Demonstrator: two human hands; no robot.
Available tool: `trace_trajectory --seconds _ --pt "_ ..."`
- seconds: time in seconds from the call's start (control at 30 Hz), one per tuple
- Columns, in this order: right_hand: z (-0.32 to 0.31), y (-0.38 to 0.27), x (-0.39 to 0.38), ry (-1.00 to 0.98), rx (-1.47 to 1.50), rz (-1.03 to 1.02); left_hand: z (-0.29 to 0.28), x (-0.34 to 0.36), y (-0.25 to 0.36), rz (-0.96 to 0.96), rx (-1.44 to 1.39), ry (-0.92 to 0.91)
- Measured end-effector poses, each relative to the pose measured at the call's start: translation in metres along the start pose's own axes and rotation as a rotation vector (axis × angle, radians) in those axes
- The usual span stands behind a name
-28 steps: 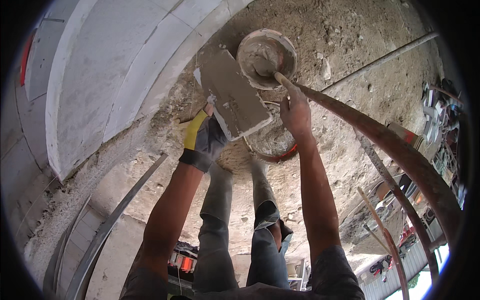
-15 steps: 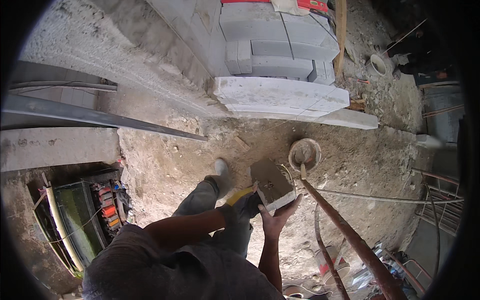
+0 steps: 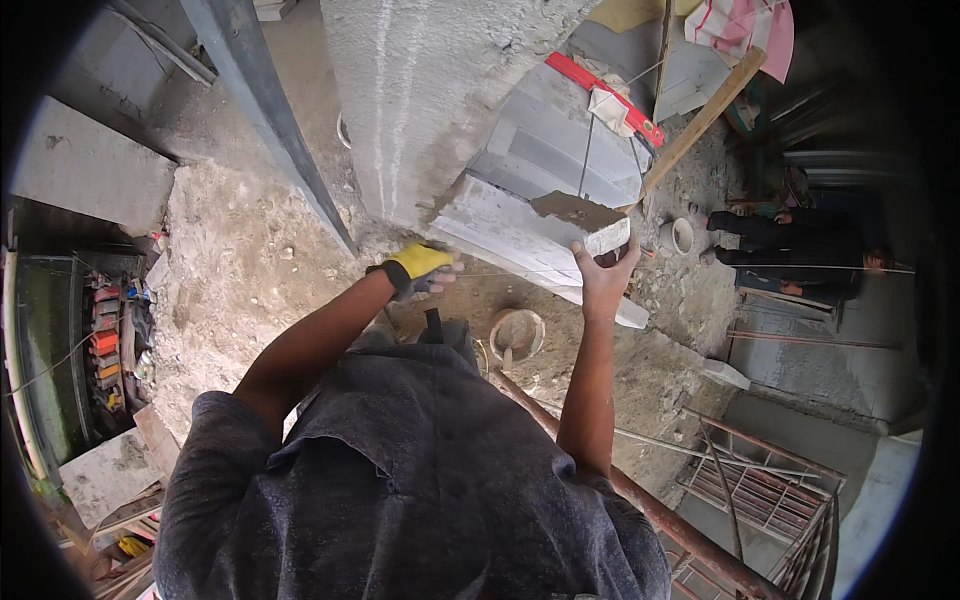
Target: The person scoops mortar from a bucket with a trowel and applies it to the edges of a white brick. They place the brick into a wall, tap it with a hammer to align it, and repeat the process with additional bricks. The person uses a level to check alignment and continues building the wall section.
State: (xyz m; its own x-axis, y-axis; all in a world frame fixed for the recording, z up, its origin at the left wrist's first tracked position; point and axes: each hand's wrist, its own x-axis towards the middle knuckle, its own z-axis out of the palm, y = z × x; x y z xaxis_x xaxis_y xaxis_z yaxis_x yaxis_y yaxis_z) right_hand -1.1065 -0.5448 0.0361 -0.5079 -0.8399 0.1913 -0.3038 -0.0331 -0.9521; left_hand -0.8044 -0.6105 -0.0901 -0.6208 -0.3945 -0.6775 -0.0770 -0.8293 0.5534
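A pale block (image 3: 610, 239) with wet grey mortar (image 3: 575, 208) over its face is gripped in my bare right hand (image 3: 606, 275), thumb and fingers on its near end. It is out over the low wall of white blocks (image 3: 520, 222); whether it touches the wall I cannot tell. My left hand (image 3: 420, 268), in a yellow and grey glove, is held away to the left of the block with nothing in it, fingers stretched out to the right. Below it, a bucket of mortar (image 3: 517, 334) with a tool handle inside stands on the dirt floor.
A red level (image 3: 606, 98) and a cloth lie on the wall's far part. A wooden post (image 3: 705, 120) slants beside it. A grey metal beam (image 3: 270, 120) leans at left. Rusty scaffold pipes (image 3: 640, 497) run at lower right. Another person (image 3: 800, 250) stands at far right.
My right hand has carried the block up and forward to the wall. My left hand has let go of it and moved off left. My body has come closer to the wall.
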Motion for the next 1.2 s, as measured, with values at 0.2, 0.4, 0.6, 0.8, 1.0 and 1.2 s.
trace_trajectory --seconds 0.2,0.4,0.6,0.8,1.0,1.2 --pt "0.031 0.023 0.071 -0.152 -0.021 0.062 -0.08 0.009 -0.013 0.11 -0.246 0.442" --pt "0.095 0.06 0.162 -0.404 -0.218 0.021 -0.073 0.081 0.022 0.13 0.076 0.609" --pt "0.144 0.076 0.179 -0.678 -0.272 -0.096 -0.067 0.146 0.023 0.229 0.67 0.798" --pt "0.158 0.066 0.157 -0.827 -0.197 -0.138 -0.039 0.141 0.037 0.244 0.014 0.864" --pt "0.168 0.095 0.156 -0.837 -0.242 -0.253 -0.014 0.135 0.049 0.421 -0.202 0.837" --pt "0.172 0.097 0.152 -0.842 -0.321 -0.322 -0.003 0.145 0.043 0.402 -0.182 0.891"
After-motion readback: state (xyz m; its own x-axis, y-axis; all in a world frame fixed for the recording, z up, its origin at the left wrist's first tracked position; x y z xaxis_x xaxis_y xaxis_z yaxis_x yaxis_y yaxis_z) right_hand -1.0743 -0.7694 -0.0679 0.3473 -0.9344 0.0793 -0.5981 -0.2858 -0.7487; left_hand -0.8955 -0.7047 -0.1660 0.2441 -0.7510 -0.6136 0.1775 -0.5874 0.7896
